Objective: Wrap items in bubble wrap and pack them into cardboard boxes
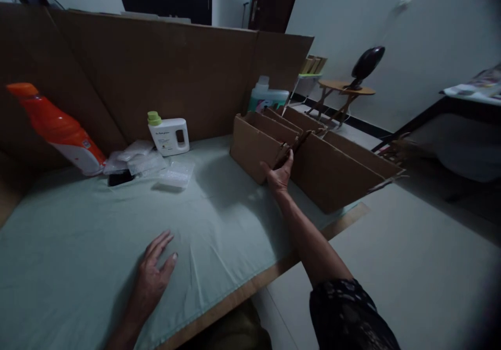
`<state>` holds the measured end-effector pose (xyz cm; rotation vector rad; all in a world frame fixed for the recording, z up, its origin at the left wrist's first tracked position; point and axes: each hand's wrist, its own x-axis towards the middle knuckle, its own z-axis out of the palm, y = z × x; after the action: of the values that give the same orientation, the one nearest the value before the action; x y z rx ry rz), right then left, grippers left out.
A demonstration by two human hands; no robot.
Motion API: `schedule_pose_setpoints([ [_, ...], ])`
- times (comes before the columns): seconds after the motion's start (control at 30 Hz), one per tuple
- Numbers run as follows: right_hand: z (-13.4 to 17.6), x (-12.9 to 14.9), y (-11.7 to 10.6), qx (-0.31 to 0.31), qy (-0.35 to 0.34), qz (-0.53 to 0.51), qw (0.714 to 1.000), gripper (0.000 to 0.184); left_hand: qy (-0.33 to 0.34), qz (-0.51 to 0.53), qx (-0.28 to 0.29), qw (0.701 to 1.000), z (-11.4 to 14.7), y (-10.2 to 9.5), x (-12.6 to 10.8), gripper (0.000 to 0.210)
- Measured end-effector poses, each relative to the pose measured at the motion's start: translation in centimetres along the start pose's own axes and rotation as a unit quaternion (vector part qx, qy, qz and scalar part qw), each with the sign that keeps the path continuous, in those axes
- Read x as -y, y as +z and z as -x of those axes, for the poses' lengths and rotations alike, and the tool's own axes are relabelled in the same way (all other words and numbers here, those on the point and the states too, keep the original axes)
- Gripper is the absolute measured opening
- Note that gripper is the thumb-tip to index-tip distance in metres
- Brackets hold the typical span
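Observation:
My right hand (278, 176) reaches to the right side of the table and grips the near end of a small brown cardboard box (252, 149). Its thumb lies on the box's outer face, while the other fingers go into the gap beside a second, longer cardboard box (332, 170). Both boxes look open at the top, with rough edges; what they contain is hidden. My left hand (152, 277) rests low over the green cloth (211, 224), fingers stretched and holding nothing.
Bubble-wrapped packets (146, 159), a white bottle with a green cap (168, 136) and an orange bottle (58, 130) stand or lie at the left back. Behind the boxes is a teal bottle (268, 96). A tall cardboard wall (156, 68) borders the table's back.

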<state>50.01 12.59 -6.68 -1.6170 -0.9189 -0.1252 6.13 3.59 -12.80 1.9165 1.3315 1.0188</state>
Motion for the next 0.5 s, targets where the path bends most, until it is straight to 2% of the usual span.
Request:
schedule_pose_setpoints([
  [0.1, -1.3, -1.1, 1.9, -0.034, 0.010, 0.059, 0.998, 0.110, 0.051, -0.026, -0.019, 0.998, 0.0, 0.2, 0.3, 0.033],
  [0.2, -1.6, -1.8, 2.8, -0.057, 0.018, 0.088, 0.994, 0.106, 0.098, -0.052, -0.022, 0.994, 0.0, 0.4, 0.3, 0.027],
  [0.5, -2.4, -1.3, 4.0, -0.083, 0.112, 0.126, 0.982, 0.109, 0.146, -0.081, -0.032, 0.986, 0.2, 1.0, 0.5, 0.025],
])
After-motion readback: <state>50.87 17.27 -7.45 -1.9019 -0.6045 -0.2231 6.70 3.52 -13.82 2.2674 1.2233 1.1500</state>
